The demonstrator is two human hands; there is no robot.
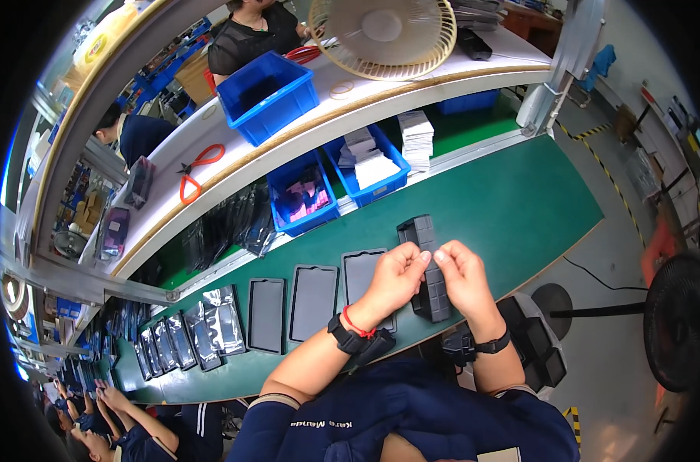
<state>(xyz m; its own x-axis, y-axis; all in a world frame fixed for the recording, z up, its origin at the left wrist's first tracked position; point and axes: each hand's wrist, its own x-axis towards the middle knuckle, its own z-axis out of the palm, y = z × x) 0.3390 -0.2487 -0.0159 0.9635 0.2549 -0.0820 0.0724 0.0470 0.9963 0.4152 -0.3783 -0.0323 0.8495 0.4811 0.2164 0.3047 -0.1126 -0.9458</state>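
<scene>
Over the green worktable (511, 208), both hands are closed at a long black plastic tray stack (433, 302) with ribbed, gridded sides. My left hand (400, 276) pinches at its left edge, thumb and fingers together. Close beside it, my right hand (462, 277) grips the right edge the same way. The fingers hide the middle of the stack, so I cannot tell if one tray or several are held. Partly under my left forearm lies a flat black tray (359, 271). Farther left are another black tray (314, 296) and a narrower one (267, 312).
Several clear-wrapped packs (215, 323) line the table's left side. Behind stand a blue bin with pink pieces (300, 223) and a blue bin with white stacks (373, 189). The shelf carries orange-handled cutters (188, 192) and a fan (384, 38). A black fan (677, 323) stands right.
</scene>
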